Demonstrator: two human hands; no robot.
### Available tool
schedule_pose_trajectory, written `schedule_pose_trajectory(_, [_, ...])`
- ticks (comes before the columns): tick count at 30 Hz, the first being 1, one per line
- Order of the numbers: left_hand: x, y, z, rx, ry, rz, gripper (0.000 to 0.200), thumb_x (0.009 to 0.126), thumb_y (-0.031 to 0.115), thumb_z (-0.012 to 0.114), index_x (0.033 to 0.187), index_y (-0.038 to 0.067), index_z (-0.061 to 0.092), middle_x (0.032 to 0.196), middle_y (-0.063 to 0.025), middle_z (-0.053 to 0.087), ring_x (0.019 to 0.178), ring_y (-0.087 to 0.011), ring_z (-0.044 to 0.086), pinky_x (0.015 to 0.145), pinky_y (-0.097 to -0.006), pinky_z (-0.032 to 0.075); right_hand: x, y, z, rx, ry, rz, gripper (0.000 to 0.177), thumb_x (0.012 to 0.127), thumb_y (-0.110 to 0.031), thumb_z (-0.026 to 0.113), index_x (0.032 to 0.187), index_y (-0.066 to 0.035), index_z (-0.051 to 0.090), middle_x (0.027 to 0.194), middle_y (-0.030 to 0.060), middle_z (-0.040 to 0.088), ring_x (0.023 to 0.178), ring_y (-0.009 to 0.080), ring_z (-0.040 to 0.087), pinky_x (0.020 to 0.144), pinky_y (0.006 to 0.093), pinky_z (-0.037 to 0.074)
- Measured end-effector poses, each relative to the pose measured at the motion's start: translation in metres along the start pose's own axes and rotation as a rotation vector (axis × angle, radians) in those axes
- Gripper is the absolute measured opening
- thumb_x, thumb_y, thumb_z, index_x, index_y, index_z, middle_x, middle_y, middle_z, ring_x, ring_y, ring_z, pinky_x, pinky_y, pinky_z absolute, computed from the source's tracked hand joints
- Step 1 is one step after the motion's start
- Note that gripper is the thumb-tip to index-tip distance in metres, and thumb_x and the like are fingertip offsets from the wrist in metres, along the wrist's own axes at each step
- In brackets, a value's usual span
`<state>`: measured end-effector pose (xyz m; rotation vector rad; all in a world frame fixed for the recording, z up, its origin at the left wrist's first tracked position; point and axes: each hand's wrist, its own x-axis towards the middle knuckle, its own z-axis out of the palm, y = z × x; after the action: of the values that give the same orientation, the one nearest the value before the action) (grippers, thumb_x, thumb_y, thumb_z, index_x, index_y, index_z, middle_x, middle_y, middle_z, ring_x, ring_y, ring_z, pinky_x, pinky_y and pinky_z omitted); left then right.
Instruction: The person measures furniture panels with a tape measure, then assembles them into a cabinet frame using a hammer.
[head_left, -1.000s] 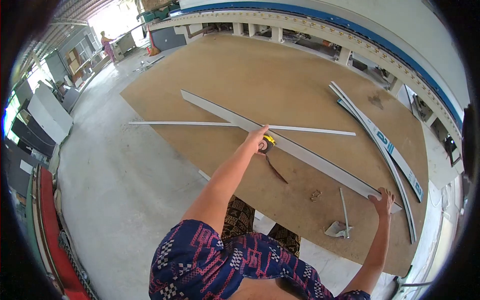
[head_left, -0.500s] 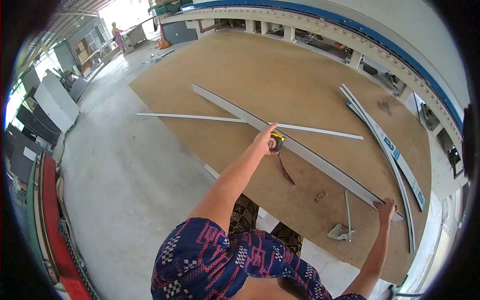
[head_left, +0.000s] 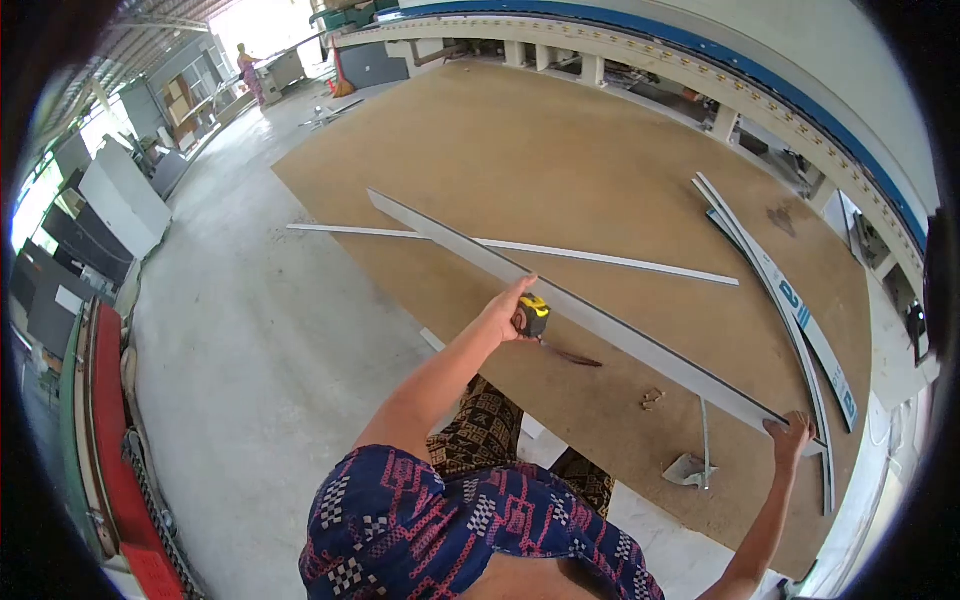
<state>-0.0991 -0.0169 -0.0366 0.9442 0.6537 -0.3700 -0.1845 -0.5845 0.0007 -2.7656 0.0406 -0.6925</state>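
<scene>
A long grey-white metal strip (head_left: 640, 345) runs diagonally over the brown board (head_left: 560, 130). My left hand (head_left: 508, 312) holds a black and yellow tape measure (head_left: 532, 315), its fingertips reaching the strip's near edge around the middle. A dark strap hangs from the tape measure. My right hand (head_left: 793, 434) is closed round the strip near its right end. Beneath the strip, a thin white bar (head_left: 620, 262) lies across the board. Small brown pieces (head_left: 652, 399) and a metal square tool (head_left: 690, 469) rest on the board near my body.
Several long strips (head_left: 777, 288), some with blue lettering, lie at the board's right side. A large machine with a blue rail (head_left: 640, 37) spans the far side. Red (head_left: 117, 420) and green lengths stand at the left. A person (head_left: 248, 73) stands far back.
The long strip has shifted slightly toward my body and to the left at its far end. My left hand and the tape measure have moved left and nearer; my right hand has moved slightly right.
</scene>
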Motion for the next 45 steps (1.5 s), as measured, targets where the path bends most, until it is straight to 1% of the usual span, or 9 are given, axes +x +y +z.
schedule_pose_trajectory(3, [-0.014,-0.018,-0.008,-0.032,0.027,0.035,0.062,0.061,0.054,0.071,0.093,0.006,0.048,0.077,-0.01,0.058,0.067,-0.0261,0.061,0.061,-0.049,0.05,0.002,0.017,0.001,0.002,0.023,-0.039,0.034,0.044,-0.021,0.073,0.06,-0.004,0.049,0.065,0.0057,0.048,0.073,0.0245,0.047,0.079,0.0345,0.029])
schedule_pose_trajectory(7, [-0.04,-0.034,-0.012,-0.055,-0.014,0.002,0.058,0.062,0.05,0.072,0.093,0.007,0.048,0.08,-0.0092,0.058,0.067,-0.0238,0.061,0.063,-0.0492,0.05,0.002,0.045,-0.003,0.045,-0.147,0.041,0.037,0.043,-0.021,0.075,0.059,-0.005,0.046,0.065,0.0049,0.046,0.072,0.024,0.046,0.081,0.0356,0.029])
schedule_pose_trajectory(15, [-0.039,-0.056,0.015,-0.062,-0.051,0.043,0.061,0.065,0.053,0.069,0.098,0.007,0.047,0.083,-0.0102,0.058,0.073,-0.0245,0.061,0.064,-0.0502,0.05,-0.021,0.064,-0.036,-0.007,-0.084,0.071,0.034,0.044,-0.014,0.074,0.065,-0.006,0.048,0.067,0.0043,0.046,0.074,0.0236,0.047,0.083,0.0357,0.029])
schedule_pose_trajectory(21, [0.005,-0.029,0.019,0.015,-0.034,0.04,0.063,0.066,0.058,0.064,0.097,0.007,0.048,0.081,-0.0103,0.059,0.069,-0.0246,0.061,0.06,-0.0502,0.049,-0.032,0.029,-0.025,0.073,0.105,0.002,0.031,0.049,-0.018,0.074,0.056,-0.005,0.046,0.06,0.0053,0.045,0.064,0.0238,0.044,0.073,0.0342,0.029])
schedule_pose_trajectory(25, [0.032,0.001,0.026,0.046,-0.103,0.036,0.06,0.066,0.058,0.064,0.094,0.007,0.048,0.077,-0.0103,0.059,0.061,-0.0244,0.059,0.055,-0.0476,0.049,-0.027,0.013,-0.01,-0.035,0.2,-0.041,0.029,0.053,-0.022,0.073,0.058,-0.006,0.049,0.063,0.0052,0.047,0.066,0.0212,0.046,0.073,0.0309,0.028])
schedule_pose_trajectory(28, [0.057,0.014,0.034,0.059,-0.084,0.022,0.06,0.066,0.057,0.065,0.095,0.007,0.048,0.076,-0.0101,0.059,0.06,-0.0244,0.06,0.052,-0.0464,0.049,-0.024,0.01,0.0,-0.013,0.18,0.0,0.029,0.053,-0.022,0.073,0.059,-0.006,0.049,0.062,0.005,0.047,0.066,0.0212,0.047,0.073,0.0307,0.028])
schedule_pose_trajectory(34, [0.091,0.014,0.036,0.043,0.078,0.013,0.065,0.06,0.055,0.071,0.098,0.008,0.047,0.08,-0.0109,0.057,0.071,-0.026,0.056,0.071,-0.0568,0.044,-0.01,0.018,0.017,0.021,0.047,0.134,0.034,0.059,-0.03,0.073,0.064,-0.002,0.055,0.072,0.009,0.055,0.077,0.0269,0.051,0.081,0.0364,0.032])
schedule_pose_trajectory(38, [0.068,0.019,0.027,0.124,0.048,-0.01,0.065,0.061,0.054,0.07,0.101,0.008,0.049,0.085,-0.0136,0.059,0.077,-0.0288,0.057,0.073,-0.0553,0.043,-0.002,0.011,0.021,-0.016,-0.003,0.141,0.035,0.057,-0.033,0.075,0.065,-0.004,0.058,0.073,0.0089,0.057,0.081,0.0258,0.053,0.085,0.0372,0.029])
schedule_pose_trajectory(45, [0.065,0.048,0.026,0.326,0.079,0.018,0.043,0.076,0.046,0.056,0.094,0.008,0.054,0.082,-0.0125,0.061,0.072,-0.0259,0.06,0.067,-0.0514,0.047,0.015,0.014,0.064,-0.016,0.098,0.029,0.039,0.054,-0.036,0.076,0.059,-0.006,0.052,0.063,0.0072,0.053,0.068,0.024,0.052,0.076,0.0352,0.03])
